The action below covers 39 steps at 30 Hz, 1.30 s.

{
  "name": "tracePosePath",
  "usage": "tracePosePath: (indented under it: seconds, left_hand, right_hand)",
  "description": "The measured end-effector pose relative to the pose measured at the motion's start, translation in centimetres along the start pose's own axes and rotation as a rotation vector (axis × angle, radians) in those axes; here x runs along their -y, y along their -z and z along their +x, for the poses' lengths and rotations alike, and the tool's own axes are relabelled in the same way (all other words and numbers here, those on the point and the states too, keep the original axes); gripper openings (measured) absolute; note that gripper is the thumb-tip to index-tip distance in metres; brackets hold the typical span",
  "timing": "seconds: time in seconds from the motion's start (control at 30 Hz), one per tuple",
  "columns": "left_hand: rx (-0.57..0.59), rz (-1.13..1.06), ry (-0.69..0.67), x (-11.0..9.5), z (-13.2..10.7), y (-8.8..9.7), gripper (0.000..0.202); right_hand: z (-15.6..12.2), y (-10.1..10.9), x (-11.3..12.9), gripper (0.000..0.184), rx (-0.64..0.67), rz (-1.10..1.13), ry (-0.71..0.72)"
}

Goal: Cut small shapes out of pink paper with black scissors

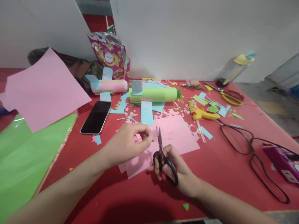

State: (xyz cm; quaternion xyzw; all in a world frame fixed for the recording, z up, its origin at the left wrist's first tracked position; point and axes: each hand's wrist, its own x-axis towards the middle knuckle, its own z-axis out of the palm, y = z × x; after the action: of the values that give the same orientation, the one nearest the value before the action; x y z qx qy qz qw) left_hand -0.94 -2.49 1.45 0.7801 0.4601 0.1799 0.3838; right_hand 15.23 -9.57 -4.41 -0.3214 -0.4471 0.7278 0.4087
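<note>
Between thumb and fingers, my left hand (130,140) pinches a small pink paper piece (154,134). My right hand (178,169) has its fingers through the handles of black-handled scissors (160,141). The blades point away from me, slightly parted, right beside the pink piece. Beneath both hands lies a pink paper sheet (184,137) with a drawn or cut outline on it. Just beyond stand a green paper tube (161,94) with light blue paper wings and a smaller pink tube (114,85) with similar blue wings.
A smartphone (96,117) lies left of my hands, near a green sheet (25,155) and large pink paper (46,93). On the right are a yellow glue gun (203,114), its black cord, another pair of scissors (230,95) and a bottle (233,70). Paper scraps litter the red table (112,199).
</note>
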Motion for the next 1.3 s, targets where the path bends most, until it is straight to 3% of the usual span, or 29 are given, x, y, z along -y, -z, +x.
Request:
tracePosePath:
  seconds: [0.33,0.53,1.1,1.3]
  left_hand:
    - [0.089,0.001,-0.043,-0.2,0.1,0.8,0.019]
    - [0.154,0.01,-0.002,-0.1,0.0,1.1,0.016]
    - [0.012,-0.122,0.067,0.0,-0.2,1.4,0.011]
    - [0.057,-0.088,0.053,-0.2,0.0,1.0,0.021]
  right_hand:
    - [0.0,0.2,-0.5,0.032,0.001,0.001,-0.033]
    - [0.0,0.0,-0.3,0.034,0.002,0.02,-0.057]
    - [0.1,0.0,-0.2,0.033,0.009,0.042,-0.042]
    - [0.2,0.0,-0.2,0.034,-0.007,0.037,-0.013]
